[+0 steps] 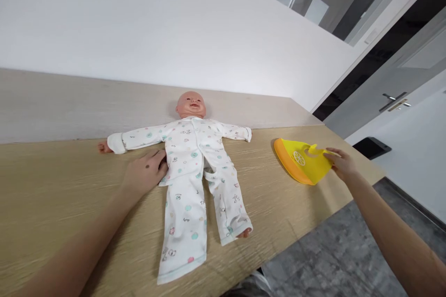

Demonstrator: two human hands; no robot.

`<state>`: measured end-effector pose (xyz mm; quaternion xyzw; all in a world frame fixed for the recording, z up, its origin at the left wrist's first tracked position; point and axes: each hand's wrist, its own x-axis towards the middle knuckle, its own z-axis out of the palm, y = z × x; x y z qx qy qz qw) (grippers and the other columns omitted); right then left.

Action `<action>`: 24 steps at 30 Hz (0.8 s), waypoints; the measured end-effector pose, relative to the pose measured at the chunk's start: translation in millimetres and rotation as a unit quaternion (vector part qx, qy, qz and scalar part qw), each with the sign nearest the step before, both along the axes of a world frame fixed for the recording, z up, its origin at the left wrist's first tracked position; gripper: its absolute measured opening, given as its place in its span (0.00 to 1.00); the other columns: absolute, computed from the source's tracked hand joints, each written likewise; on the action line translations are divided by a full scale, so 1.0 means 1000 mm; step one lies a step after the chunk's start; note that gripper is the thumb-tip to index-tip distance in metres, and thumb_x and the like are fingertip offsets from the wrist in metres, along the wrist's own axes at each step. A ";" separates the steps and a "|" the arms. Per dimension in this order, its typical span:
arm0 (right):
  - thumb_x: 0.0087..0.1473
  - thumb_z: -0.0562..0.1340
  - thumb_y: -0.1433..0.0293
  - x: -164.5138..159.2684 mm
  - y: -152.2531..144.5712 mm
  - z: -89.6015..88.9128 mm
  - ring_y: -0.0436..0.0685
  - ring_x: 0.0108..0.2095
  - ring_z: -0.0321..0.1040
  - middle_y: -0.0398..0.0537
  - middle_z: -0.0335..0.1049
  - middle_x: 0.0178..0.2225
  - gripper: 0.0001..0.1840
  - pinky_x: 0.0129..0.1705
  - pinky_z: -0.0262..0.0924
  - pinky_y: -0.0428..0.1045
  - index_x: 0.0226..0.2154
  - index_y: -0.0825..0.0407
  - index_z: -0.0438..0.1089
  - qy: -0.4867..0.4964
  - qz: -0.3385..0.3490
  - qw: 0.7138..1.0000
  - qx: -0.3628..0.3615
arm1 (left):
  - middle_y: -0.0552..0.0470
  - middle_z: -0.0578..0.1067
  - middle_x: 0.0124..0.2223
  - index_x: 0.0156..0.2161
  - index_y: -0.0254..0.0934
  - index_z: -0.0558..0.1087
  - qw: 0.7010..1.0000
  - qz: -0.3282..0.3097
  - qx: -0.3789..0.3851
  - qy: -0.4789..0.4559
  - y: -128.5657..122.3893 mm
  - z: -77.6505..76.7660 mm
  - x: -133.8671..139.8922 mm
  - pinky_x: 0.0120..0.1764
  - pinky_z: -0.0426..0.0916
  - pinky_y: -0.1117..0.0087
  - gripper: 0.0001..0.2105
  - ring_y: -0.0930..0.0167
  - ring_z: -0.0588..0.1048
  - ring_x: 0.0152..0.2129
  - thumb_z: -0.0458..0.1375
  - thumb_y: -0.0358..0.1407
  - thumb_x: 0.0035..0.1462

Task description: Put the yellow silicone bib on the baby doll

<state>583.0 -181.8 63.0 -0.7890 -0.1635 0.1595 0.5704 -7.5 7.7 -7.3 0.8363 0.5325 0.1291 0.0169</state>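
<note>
Wooden table (62, 195), grey floor (334, 250); right grip (342, 163) pinching bib (316, 164), left grip (144, 173) loosely open against doll (186, 148).

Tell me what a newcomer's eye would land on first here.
Most likely the doll in printed white clothes, lying face up with its arms spread near the middle of the view, on a wooden table, with the left hand at its side. Next would come the bright yellow bib with its orange edge, to the right of the doll, held at one end by the right hand.
</note>
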 end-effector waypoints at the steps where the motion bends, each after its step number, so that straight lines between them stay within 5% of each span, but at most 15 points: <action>1: 0.43 0.67 0.80 0.002 0.004 0.007 0.50 0.26 0.66 0.48 0.69 0.29 0.10 0.27 0.61 0.48 0.29 0.51 0.72 -0.022 -0.020 0.999 0.031 | 0.44 0.77 0.45 0.47 0.38 0.75 1.000 -0.002 -0.001 -0.003 0.000 0.000 0.000 0.35 0.67 0.65 0.17 0.60 0.76 0.39 0.45 0.37 0.61; 5: 0.45 0.66 0.84 -0.006 0.032 0.052 0.48 0.26 0.67 0.51 0.72 0.31 0.09 0.32 0.65 0.48 0.30 0.56 0.73 -0.127 -0.052 0.982 0.131 | 0.46 0.78 0.43 0.43 0.39 0.75 1.000 -0.018 -0.005 -0.008 -0.001 0.003 0.000 0.34 0.65 0.66 0.17 0.62 0.76 0.37 0.44 0.37 0.61; 10: 0.51 0.65 0.81 -0.078 0.078 0.123 0.49 0.31 0.72 0.66 0.75 0.42 0.16 0.37 0.65 0.52 0.45 0.68 0.74 -0.208 0.074 0.946 0.240 | 0.49 0.78 0.34 0.36 0.39 0.71 0.999 0.021 0.007 -0.038 -0.004 0.005 -0.001 0.31 0.61 0.68 0.11 0.65 0.75 0.30 0.48 0.38 0.58; 14: 0.48 0.68 0.78 -0.156 0.098 0.167 0.51 0.34 0.75 0.55 0.78 0.37 0.12 0.39 0.64 0.54 0.39 0.61 0.78 -0.202 0.177 0.898 0.348 | 0.52 0.73 0.27 0.32 0.40 0.67 0.986 0.061 0.054 -0.146 -0.012 0.021 -0.001 0.32 0.62 0.68 0.07 0.66 0.73 0.26 0.50 0.39 0.55; 18: 0.42 0.72 0.79 -0.221 0.114 0.182 0.50 0.30 0.74 0.44 0.78 0.30 0.11 0.41 0.69 0.53 0.32 0.54 0.79 -0.105 0.336 0.821 0.451 | 0.51 0.74 0.28 0.30 0.40 0.68 0.954 0.028 0.040 -0.296 -0.014 0.056 0.013 0.35 0.64 0.66 0.10 0.67 0.71 0.27 0.50 0.43 0.57; 21: 0.40 0.74 0.75 -0.260 0.133 0.175 0.50 0.29 0.74 0.42 0.78 0.30 0.12 0.39 0.70 0.51 0.32 0.53 0.78 -0.020 0.421 0.789 0.448 | 0.46 0.77 0.34 0.31 0.39 0.73 0.888 -0.004 -0.060 -0.455 -0.005 0.079 0.027 0.37 0.66 0.63 0.19 0.63 0.74 0.33 0.50 0.51 0.57; 24: 0.42 0.73 0.69 -0.289 0.151 0.158 0.51 0.32 0.75 0.41 0.78 0.33 0.14 0.41 0.71 0.50 0.36 0.50 0.76 0.050 0.444 0.791 0.419 | 0.42 0.78 0.31 0.32 0.36 0.74 0.758 -0.089 -0.202 -0.614 0.004 0.091 0.026 0.31 0.67 0.61 0.30 0.60 0.75 0.28 0.47 0.63 0.51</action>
